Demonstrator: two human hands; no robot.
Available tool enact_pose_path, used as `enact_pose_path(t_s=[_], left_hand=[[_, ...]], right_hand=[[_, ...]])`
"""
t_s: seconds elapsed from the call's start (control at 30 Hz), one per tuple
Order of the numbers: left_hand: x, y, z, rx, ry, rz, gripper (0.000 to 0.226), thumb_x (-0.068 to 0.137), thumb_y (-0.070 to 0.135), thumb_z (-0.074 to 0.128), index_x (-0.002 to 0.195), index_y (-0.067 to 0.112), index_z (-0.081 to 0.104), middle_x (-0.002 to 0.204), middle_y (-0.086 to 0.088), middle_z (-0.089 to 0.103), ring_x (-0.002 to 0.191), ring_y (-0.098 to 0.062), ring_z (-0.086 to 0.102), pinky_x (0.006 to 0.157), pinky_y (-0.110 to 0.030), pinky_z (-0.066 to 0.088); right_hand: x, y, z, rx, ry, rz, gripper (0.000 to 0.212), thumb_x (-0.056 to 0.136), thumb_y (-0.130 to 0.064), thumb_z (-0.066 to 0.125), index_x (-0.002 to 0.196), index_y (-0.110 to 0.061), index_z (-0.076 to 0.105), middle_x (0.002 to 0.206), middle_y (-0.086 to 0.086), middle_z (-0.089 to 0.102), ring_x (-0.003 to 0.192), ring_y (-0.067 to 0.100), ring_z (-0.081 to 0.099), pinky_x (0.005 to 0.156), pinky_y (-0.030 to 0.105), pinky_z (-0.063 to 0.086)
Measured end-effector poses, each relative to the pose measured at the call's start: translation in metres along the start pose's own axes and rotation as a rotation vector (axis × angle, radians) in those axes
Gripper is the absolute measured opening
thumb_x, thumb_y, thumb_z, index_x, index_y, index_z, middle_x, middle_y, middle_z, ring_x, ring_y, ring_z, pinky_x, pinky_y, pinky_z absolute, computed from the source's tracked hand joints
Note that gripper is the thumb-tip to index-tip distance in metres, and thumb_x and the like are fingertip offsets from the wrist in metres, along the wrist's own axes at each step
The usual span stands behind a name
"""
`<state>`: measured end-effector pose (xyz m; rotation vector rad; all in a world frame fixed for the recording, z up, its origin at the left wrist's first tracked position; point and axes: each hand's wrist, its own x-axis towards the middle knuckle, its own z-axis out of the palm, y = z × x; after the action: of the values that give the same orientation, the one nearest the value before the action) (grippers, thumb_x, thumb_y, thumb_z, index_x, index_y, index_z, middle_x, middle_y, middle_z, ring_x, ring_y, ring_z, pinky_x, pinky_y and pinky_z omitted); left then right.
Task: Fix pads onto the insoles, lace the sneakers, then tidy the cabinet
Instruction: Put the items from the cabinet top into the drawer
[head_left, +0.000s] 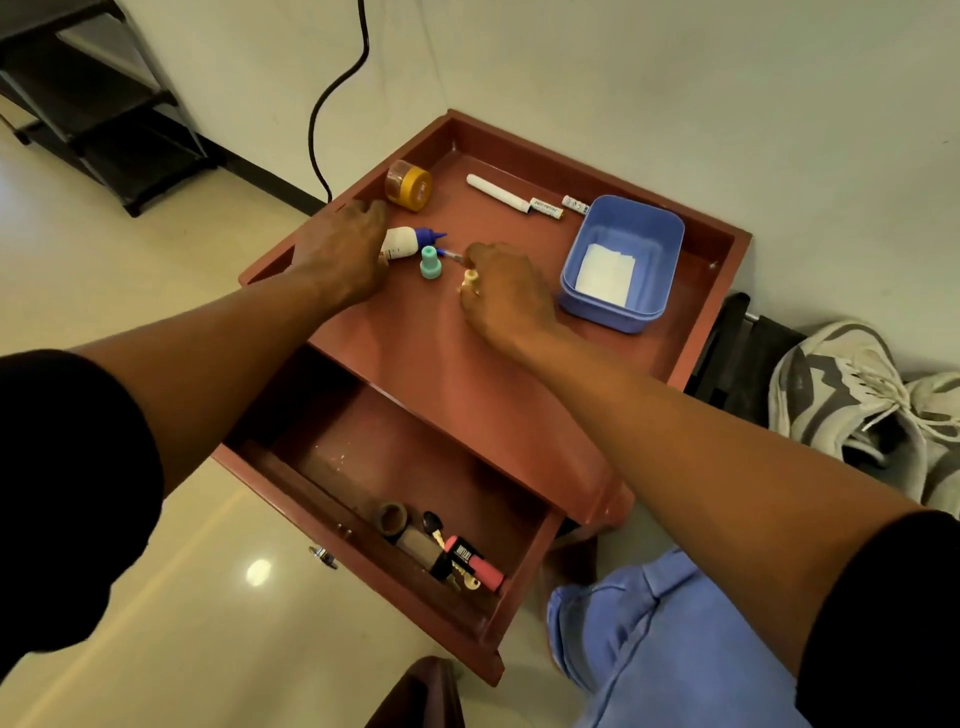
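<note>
Right hand (506, 291) fingers pinch pen (451, 254) (mid-cabinet (519, 395), rims well apart).

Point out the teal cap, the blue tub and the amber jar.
teal cap (429, 264): head view, on its body, cabinet top between the hands.
blue tub (608, 306): head view, on its near wall.
amber jar (410, 185): head view, on its yellow lid, jar lying on its side.

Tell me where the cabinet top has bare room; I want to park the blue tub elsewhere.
Bare: the near strip between the hands and the open drawer. Crowded: the far-left corner, around the glue bottle and amber jar.
</note>
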<state>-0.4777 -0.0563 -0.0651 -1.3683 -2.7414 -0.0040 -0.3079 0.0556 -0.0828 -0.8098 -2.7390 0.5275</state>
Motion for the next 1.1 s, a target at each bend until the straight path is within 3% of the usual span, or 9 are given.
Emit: enact_pose_path(t_s=[0.33,0.53,0.67,0.77,0.87,1.03,1.1], left_hand=[[0.001,-0.01,0.012,-0.017,0.052,-0.029,0.044,0.093,0.022,0.073,0.132,0.008,0.06,0.125,-0.021,0.064,0.105,-0.041,0.064,0.081,-0.051,0.056],[-0.036,-0.015,-0.018,-0.211,0.163,-0.096,0.048,0.091,0.032,0.072,0.134,0.014,0.059,0.123,-0.015,0.065,0.106,-0.035,0.062,0.081,-0.046,0.053],[-0.094,-0.012,-0.039,-0.384,0.22,-0.002,0.049,0.089,0.037,0.076,0.131,0.018,0.061,0.125,-0.008,0.067,0.11,-0.027,0.061,0.087,-0.04,0.05],[-0.134,-0.019,-0.049,-0.439,0.145,0.183,0.05,0.087,0.035,0.08,0.131,0.019,0.062,0.126,-0.004,0.067,0.104,-0.019,0.059,0.081,-0.03,0.05],[-0.155,-0.038,-0.051,-0.414,-0.014,0.341,0.05,0.082,0.03,0.085,0.127,0.018,0.067,0.121,0.0,0.069,0.095,-0.007,0.055,0.07,-0.014,0.04],[-0.164,-0.071,-0.039,-0.354,-0.244,0.384,0.056,0.077,0.023,0.089,0.123,0.039,0.06,0.117,0.015,0.064,0.093,0.009,0.058,0.076,-0.012,0.039],[-0.162,-0.077,-0.025,-0.238,-0.293,0.383,0.055,0.077,0.022,0.09,0.125,0.034,0.066,0.121,0.011,0.068,0.098,0.0,0.062,0.08,-0.019,0.045]], right_hand=[[-0.014,0.001,0.002,0.043,0.088,0.022,0.026,0.098,-0.008,0.056,0.121,-0.014,0.063,0.109,0.007,0.069,0.094,0.026,0.065,0.066,0.029,0.035],[-0.043,-0.023,-0.008,0.105,0.14,0.036,0.024,0.098,-0.018,0.063,0.121,-0.016,0.066,0.107,0.002,0.072,0.094,0.018,0.068,0.062,0.019,0.033],[-0.078,-0.045,-0.015,0.229,0.082,-0.013,0.01,0.091,-0.022,0.072,0.101,-0.022,0.071,0.093,-0.003,0.073,0.085,0.014,0.068,0.068,0.029,0.052],[-0.105,-0.056,-0.024,0.338,-0.026,0.011,0.011,0.083,-0.024,0.078,0.092,-0.023,0.072,0.087,-0.006,0.073,0.08,0.013,0.067,0.073,0.033,0.056],[-0.121,-0.062,-0.031,0.352,-0.184,0.025,0.016,0.078,-0.021,0.081,0.092,-0.026,0.074,0.089,-0.006,0.073,0.081,0.013,0.068,0.076,0.033,0.057],[-0.133,-0.064,-0.016,0.278,-0.411,0.052,0.02,0.076,-0.022,0.085,0.094,-0.024,0.076,0.097,-0.003,0.073,0.089,0.017,0.068,0.075,0.03,0.057],[-0.136,-0.065,-0.004,0.251,-0.469,0.039,0.02,0.076,-0.019,0.086,0.092,-0.022,0.075,0.097,-0.002,0.073,0.089,0.018,0.068,0.073,0.03,0.056]])
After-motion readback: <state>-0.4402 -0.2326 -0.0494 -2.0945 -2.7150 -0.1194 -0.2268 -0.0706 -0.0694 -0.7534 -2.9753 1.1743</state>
